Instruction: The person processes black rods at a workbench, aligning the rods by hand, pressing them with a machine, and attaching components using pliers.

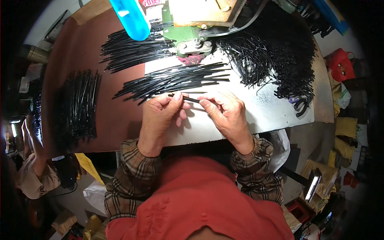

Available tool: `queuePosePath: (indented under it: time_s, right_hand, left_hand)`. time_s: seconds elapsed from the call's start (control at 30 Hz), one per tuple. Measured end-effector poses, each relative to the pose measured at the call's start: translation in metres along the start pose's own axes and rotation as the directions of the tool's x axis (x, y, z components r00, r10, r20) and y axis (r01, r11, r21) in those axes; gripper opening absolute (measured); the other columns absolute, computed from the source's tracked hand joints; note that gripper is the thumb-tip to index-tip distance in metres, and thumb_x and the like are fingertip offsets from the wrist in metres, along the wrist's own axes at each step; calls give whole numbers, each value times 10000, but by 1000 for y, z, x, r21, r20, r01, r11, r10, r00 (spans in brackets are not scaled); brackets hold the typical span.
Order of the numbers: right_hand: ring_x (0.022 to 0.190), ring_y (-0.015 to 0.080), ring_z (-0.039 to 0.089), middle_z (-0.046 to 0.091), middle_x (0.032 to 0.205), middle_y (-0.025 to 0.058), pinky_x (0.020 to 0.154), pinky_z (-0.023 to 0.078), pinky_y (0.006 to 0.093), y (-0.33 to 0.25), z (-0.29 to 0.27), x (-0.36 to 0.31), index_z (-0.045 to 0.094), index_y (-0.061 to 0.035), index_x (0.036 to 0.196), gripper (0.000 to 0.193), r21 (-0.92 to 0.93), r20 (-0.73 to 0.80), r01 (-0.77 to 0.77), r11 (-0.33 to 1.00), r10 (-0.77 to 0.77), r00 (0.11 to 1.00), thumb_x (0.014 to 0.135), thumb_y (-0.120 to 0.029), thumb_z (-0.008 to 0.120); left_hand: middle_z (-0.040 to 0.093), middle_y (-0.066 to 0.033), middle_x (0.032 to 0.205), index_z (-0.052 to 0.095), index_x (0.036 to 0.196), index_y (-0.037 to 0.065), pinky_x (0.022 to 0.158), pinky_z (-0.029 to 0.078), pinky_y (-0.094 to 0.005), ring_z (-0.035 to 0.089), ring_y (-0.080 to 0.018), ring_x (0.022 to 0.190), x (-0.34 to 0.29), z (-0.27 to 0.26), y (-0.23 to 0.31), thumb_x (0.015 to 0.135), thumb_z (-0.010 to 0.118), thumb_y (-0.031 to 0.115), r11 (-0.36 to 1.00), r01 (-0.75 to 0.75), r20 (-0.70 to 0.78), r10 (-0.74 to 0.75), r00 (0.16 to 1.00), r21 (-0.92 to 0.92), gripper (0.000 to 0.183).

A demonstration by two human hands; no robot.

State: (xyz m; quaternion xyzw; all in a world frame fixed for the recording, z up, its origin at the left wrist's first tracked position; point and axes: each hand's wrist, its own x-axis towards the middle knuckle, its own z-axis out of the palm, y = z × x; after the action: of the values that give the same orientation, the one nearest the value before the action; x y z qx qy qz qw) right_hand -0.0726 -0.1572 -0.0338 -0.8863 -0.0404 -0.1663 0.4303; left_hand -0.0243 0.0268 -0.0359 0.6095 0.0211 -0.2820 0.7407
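A thin black strip [191, 99] is pinched at both ends, held level just above the white board [180, 130]. My left hand [160, 112] has thumb and forefinger closed on its left end, the other fingers curled below. At the right end, my right hand [230, 112] pinches it between thumb and fingers. Directly beyond the hands lies a loose heap of similar black strips [172, 82], mostly lengthwise left to right. Behind that heap stands a green machine [182, 35] with a metal fitting [195, 47] at its front and a reddish cloth [191, 60] under it.
More black strips [134, 50] lie left of the machine, and another bundle [80, 106] at the table's left. A large tangled pile [276, 52] covers the right, beside a black-handled tool [302, 107]. A blue rounded object [132, 20] overhangs. Another person [38, 176] is at far left.
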Motion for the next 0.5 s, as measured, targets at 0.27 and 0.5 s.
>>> queuePosePath:
  time_s: [0.27, 0.5]
  right_hand:
    - [564, 109, 603, 663, 667, 87, 507, 453, 263, 4, 11, -11, 654, 12, 788, 189, 416, 59, -327, 848, 334, 941, 889, -147, 656]
    - [596, 82, 597, 668, 664, 69, 540, 465, 252, -3, 18, -18, 649, 14, 783, 217, 454, 75, -407, 793, 421, 904, 909, -162, 641]
  left_hand:
    - [683, -97, 817, 652, 967, -52, 524, 446, -209, 589, -91, 615, -10, 8, -3, 965, 575, 189, 995, -70, -31, 72, 997, 66, 254]
    - [684, -99, 756, 661, 883, -55, 508, 455, -204, 606, -87, 609, -21, 19, -7, 943, 608, 156, 976, -202, -137, 213, 967, 84, 226]
